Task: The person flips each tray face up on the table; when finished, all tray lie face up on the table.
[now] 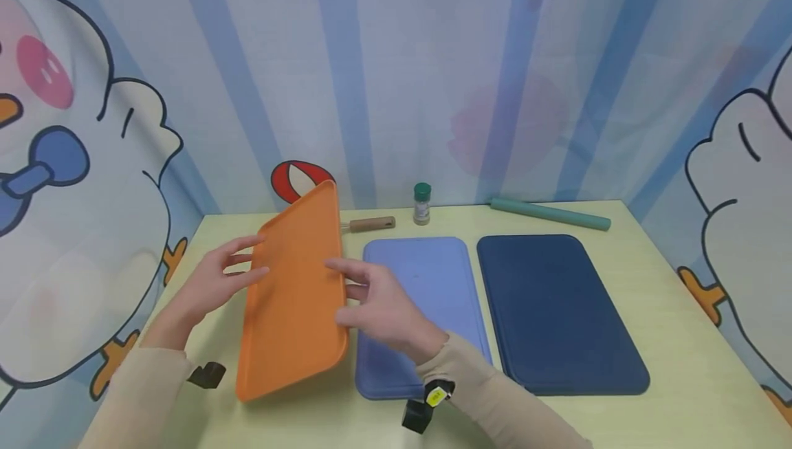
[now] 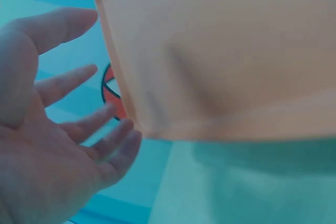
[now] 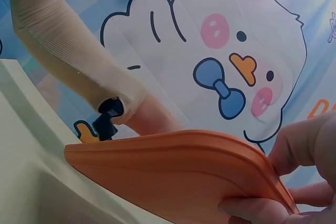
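An orange cutting board (image 1: 293, 291) stands tilted up on the left of the table, its right side raised. My right hand (image 1: 386, 304) grips its right edge; in the right wrist view the thumb and fingers (image 3: 257, 209) pinch the rim from both sides. My left hand (image 1: 223, 274) is at the board's left edge with its fingers spread. In the left wrist view those fingers (image 2: 65, 85) are loosely extended beside the rim, not curled round it. To the right lie a light blue cutting board (image 1: 421, 277) and a dark blue cutting board (image 1: 557, 311), both flat.
Along the table's back edge lie a wooden-handled utensil (image 1: 371, 224), partly hidden by the orange board, and a green rolling-pin-like rod (image 1: 551, 214). A small green-capped jar (image 1: 422, 205) stands between them. A printed cloth backdrop (image 1: 421, 78) rises behind the table (image 1: 699, 366).
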The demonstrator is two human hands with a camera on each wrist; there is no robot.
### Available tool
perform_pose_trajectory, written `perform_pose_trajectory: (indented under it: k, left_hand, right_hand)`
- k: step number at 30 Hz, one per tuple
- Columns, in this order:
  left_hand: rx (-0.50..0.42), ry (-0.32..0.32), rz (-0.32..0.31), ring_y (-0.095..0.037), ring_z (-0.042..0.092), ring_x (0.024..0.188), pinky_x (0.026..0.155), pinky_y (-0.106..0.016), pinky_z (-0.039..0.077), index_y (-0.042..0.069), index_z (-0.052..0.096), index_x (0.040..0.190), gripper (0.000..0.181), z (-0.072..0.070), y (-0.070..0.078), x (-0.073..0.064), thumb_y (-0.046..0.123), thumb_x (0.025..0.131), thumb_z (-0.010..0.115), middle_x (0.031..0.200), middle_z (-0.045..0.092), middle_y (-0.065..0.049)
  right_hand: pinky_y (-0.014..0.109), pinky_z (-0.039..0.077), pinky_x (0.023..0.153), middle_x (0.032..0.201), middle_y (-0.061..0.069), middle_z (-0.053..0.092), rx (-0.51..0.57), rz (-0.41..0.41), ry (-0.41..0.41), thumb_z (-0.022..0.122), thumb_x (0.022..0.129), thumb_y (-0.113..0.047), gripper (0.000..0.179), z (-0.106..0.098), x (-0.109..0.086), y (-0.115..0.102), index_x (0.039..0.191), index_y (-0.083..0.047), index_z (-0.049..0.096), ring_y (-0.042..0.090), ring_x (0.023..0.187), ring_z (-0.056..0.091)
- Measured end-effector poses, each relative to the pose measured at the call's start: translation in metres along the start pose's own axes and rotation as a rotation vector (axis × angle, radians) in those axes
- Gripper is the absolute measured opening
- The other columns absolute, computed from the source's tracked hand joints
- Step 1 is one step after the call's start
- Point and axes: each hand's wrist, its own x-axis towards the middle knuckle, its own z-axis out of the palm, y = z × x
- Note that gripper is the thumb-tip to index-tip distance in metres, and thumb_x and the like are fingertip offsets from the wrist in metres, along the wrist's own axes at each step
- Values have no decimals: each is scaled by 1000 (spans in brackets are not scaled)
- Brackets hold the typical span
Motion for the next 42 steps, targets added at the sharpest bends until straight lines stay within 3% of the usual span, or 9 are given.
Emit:
perform_pose_trajectory:
  k: [5,9,16,19,24,26,33,38,42]
  left_hand:
    - [7,-45,-69,-54,32,149,108,-70,43,16,33,165,80,6,-20,-6,41,100,73,171,24,-20]
    - [-19,-51,-62,-54,38,146,110,-67,43,13,30,166,80,10,-33,-15,38,102,71,170,27,-22]
    - [-117,-97,-1,-50,50,139,99,-30,54,9,41,161,64,15,-49,-28,27,105,67,164,39,-22]
    - [-160,-124,-9,-38,58,135,93,-27,57,8,45,158,60,18,-52,-30,25,105,68,161,44,-22]
    - [-177,-113,-25,-9,64,121,92,-27,58,5,54,152,54,22,-54,-34,26,104,69,157,50,-21]
    - [-188,-111,-18,-13,65,122,92,-27,58,3,54,151,54,23,-55,-34,24,104,69,158,48,-22]
    - [-208,-82,-24,-45,61,129,90,-25,58,3,51,153,57,22,-57,-36,19,102,71,157,45,-27]
    - [-211,-69,-20,-49,58,131,91,-24,57,3,50,154,56,19,-58,-36,11,102,69,160,42,-26]
    - [-224,-73,-15,-43,61,129,91,-25,58,3,47,156,58,17,-58,-37,8,102,67,163,38,-25]
  right_hand:
    - [32,60,79,160,12,47,9,-7,11,53,80,22,81,-2,-1,1,157,-3,46,32,129,63]
    - [33,60,80,161,13,45,19,-18,11,53,80,22,82,-4,-2,3,157,-3,46,32,129,63]
    - [30,58,79,161,15,44,19,-46,17,53,81,23,80,-9,-2,5,157,-2,45,34,132,61]
    - [30,58,80,160,16,45,15,-49,22,54,82,22,79,-12,-2,6,157,-1,45,34,133,61]
    - [29,57,78,160,16,45,13,-44,31,54,82,22,79,-15,0,10,156,-1,46,34,133,61]
    - [28,56,76,159,17,46,15,-40,37,54,81,22,80,-16,0,12,156,-1,46,34,133,61]
    - [30,59,80,159,19,44,16,-46,25,54,78,25,84,-20,2,21,158,0,41,36,137,57]
    - [30,59,86,163,17,40,-17,-37,17,54,78,25,87,-23,2,27,160,-1,39,36,143,51]
    - [33,58,93,165,14,38,-48,-18,17,55,79,24,88,-26,1,31,161,-3,38,36,148,46]
